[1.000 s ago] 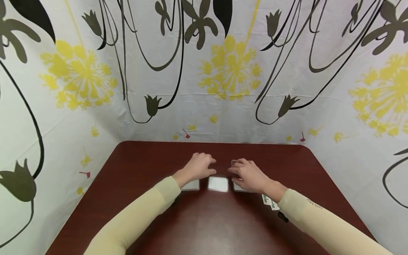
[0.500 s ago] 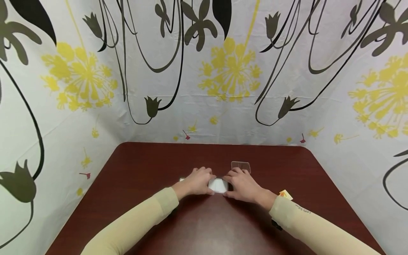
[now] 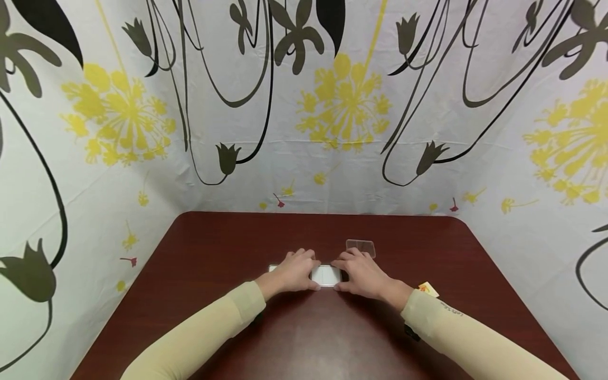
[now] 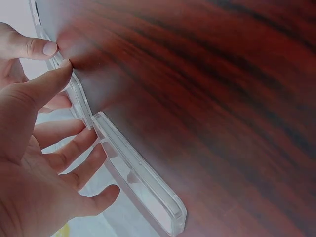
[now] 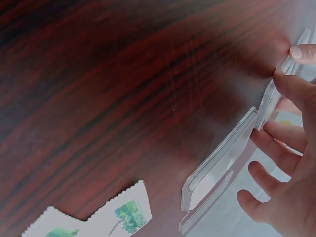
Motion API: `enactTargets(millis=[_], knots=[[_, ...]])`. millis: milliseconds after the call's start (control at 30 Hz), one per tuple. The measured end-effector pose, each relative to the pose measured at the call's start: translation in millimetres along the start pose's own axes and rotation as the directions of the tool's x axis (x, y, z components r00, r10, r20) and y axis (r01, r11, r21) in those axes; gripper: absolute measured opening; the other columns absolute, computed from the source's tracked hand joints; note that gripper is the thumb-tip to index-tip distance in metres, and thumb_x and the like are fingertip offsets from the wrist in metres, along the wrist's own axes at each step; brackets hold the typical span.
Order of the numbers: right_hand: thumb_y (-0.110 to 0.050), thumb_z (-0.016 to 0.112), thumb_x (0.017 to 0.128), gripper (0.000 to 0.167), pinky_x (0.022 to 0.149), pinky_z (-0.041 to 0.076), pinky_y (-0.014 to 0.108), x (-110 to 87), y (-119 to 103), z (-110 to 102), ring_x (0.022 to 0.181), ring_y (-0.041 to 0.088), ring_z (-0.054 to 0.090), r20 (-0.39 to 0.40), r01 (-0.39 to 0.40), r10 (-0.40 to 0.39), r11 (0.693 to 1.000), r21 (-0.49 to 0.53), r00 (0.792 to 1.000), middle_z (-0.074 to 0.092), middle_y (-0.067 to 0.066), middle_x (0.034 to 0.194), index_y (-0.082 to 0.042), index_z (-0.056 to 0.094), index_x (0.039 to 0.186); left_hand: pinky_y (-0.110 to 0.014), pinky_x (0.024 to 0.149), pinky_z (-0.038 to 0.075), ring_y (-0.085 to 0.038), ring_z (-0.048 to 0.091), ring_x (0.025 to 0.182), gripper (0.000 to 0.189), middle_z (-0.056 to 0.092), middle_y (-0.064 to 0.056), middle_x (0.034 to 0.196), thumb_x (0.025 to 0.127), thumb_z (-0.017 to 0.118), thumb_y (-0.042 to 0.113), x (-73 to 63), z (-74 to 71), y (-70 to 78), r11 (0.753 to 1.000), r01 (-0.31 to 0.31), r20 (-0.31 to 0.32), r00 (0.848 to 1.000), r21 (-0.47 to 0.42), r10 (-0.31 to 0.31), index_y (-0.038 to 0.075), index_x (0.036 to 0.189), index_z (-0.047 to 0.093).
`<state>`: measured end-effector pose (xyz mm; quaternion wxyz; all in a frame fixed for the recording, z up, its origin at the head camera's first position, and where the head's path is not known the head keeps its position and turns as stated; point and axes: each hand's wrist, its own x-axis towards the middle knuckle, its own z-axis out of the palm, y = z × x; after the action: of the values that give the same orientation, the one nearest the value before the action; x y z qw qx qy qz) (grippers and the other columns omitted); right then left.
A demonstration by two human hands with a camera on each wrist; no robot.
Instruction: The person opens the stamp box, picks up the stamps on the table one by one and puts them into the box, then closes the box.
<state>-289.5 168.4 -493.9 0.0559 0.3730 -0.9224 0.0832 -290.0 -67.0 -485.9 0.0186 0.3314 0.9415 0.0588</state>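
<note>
A flat clear plastic case (image 3: 326, 275) with a white inside lies in the middle of a row. My left hand (image 3: 293, 272) pinches its left end, thumb at the near edge and fingers at the far edge. At the other end, my right hand (image 3: 362, 274) pinches it the same way. A similar left case (image 4: 143, 173) is mostly covered by the left hand in the head view. The right case (image 5: 222, 158) lies beside the right hand, its end close to the middle case.
Behind the right hand lies an empty clear lid (image 3: 361, 247). Green-printed stamps (image 5: 131, 212) with notched edges lie to the right. A small yellow-and-red piece (image 3: 428, 289) shows past the right sleeve. Patterned cloth (image 3: 332, 174) hangs behind the dark red table (image 3: 228, 237).
Both hands have come down and inward to the middle case and taken hold of its ends. The right hand has left the right case's far side, uncovering the clear lid. The last half second shows little movement.
</note>
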Motion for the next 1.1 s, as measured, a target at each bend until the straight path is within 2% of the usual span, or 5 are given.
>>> enactTargets(millis=[333, 700, 900, 1100], knots=[[-0.037, 0.084, 0.082, 0.051, 0.086, 0.046, 0.052, 1.3, 4, 0, 0.118, 0.024, 0.051, -0.007, 0.020, -0.019, 0.994, 0.110, 1.000, 0.065, -0.004, 0.121, -0.017, 0.070, 0.127, -0.044, 0.088, 0.045, -0.019, 0.050, 0.104, 0.055, 0.055, 0.002, 0.114, 0.083, 0.080, 0.048, 3.1, 0.2, 3.5, 0.999, 0.036, 0.004, 0.999, -0.040, -0.036, 0.014, 0.124, 0.069], [-0.030, 0.088, 0.078, 0.048, 0.079, 0.047, 0.049, 4.3, 0, 1, 0.106, 0.023, 0.053, -0.032, 0.008, -0.003, 0.990, 0.142, 0.999, 0.067, -0.001, 0.115, -0.015, 0.073, 0.121, -0.047, 0.090, 0.043, -0.020, 0.047, 0.104, 0.052, 0.056, 0.000, 0.112, 0.082, 0.082, 0.046, 3.6, -0.4, 10.3, 0.998, 0.061, 0.014, 0.998, -0.008, -0.061, 0.011, 0.119, 0.069], [-0.030, 0.089, 0.076, 0.048, 0.077, 0.047, 0.048, 6.7, -3, 0, 0.103, 0.022, 0.052, -0.024, -0.001, 0.004, 0.992, 0.124, 1.000, 0.068, -0.002, 0.113, -0.016, 0.074, 0.120, -0.049, 0.091, 0.042, -0.021, 0.047, 0.104, 0.051, 0.057, -0.002, 0.110, 0.080, 0.083, 0.044, 4.2, -0.7, 12.6, 0.996, 0.083, 0.014, 0.996, 0.016, -0.084, 0.010, 0.116, 0.070], [-0.028, 0.089, 0.075, 0.048, 0.075, 0.045, 0.043, 5.0, -6, 1, 0.099, 0.022, 0.052, -0.033, 0.013, -0.011, 0.998, 0.067, 0.999, 0.067, -0.001, 0.110, -0.015, 0.074, 0.119, -0.045, 0.083, 0.043, -0.021, 0.048, 0.096, 0.048, 0.057, -0.001, 0.104, 0.077, 0.084, 0.043, 7.7, -2.5, 13.4, 0.998, 0.069, 0.014, 0.998, 0.007, -0.069, 0.011, 0.109, 0.068]])
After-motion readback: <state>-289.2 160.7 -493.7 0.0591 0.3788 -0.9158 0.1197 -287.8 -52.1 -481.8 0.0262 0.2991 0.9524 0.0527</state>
